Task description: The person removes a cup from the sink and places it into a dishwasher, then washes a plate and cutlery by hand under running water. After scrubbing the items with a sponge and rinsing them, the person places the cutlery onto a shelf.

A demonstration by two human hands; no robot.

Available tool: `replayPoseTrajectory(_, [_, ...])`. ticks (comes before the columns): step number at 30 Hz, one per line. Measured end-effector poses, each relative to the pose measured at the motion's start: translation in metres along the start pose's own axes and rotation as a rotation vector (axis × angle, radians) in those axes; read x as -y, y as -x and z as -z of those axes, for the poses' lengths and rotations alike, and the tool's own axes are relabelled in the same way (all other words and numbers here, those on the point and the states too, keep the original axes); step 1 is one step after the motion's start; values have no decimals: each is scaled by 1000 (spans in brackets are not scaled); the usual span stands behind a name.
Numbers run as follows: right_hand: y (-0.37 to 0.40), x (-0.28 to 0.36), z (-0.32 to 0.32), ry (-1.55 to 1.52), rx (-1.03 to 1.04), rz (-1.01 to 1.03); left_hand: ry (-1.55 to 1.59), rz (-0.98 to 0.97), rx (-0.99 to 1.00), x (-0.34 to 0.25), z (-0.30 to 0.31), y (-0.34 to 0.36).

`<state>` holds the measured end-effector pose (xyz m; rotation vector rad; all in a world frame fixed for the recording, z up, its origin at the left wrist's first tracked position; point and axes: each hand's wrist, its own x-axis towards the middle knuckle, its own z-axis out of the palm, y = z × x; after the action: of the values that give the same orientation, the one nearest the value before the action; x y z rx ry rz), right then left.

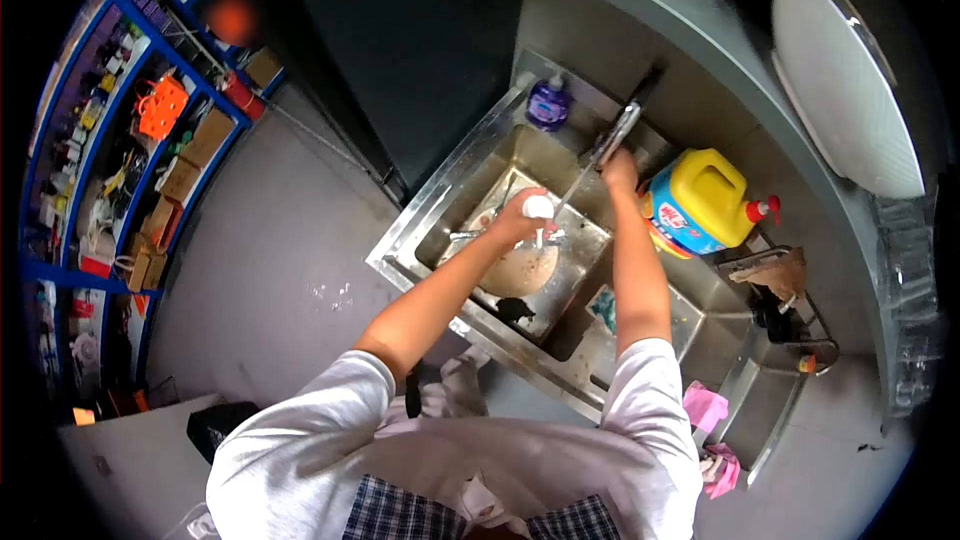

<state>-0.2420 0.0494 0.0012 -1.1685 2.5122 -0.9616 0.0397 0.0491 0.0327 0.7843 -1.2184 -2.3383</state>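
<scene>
Washing at the sink (425, 230) is judged best done with the white object (537, 207) held low over the round bowl (520, 272) in the basin, and the tap lever (614, 137) eased gently so water does not splash past the rim. The left hand (515, 225) reaches forward over the bowl, arm nearly straight, fingers closed round the white object. The right hand (620, 173) stretches up to the lever's lower end; whether it grips cannot be told.

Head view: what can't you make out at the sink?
All head view.
1. white object in the left hand: too small, the hand covers part.
2. right hand at the tap: grip blurred, too small.
3. brown round thing in the sink: partly behind the left forearm.
4. shelf goods, left edge: tiny, distorted.
</scene>
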Motion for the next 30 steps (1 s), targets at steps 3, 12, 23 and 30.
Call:
replayPoseTrajectory(3, [12, -32, -39, -127, -108, -125, -263, -280, -24, 20, 26, -11])
replayPoseTrajectory(12, [213, 154, -25, 79, 168, 64, -43, -153, -415, 39, 63, -16])
replayPoseTrajectory(23, [269, 232, -65, 297, 55, -62, -391, -110, -89, -2, 96, 38])
replayPoseTrajectory(30, [289, 238, -65, 116, 59, -49, -374, 213, 227, -62, 130, 71])
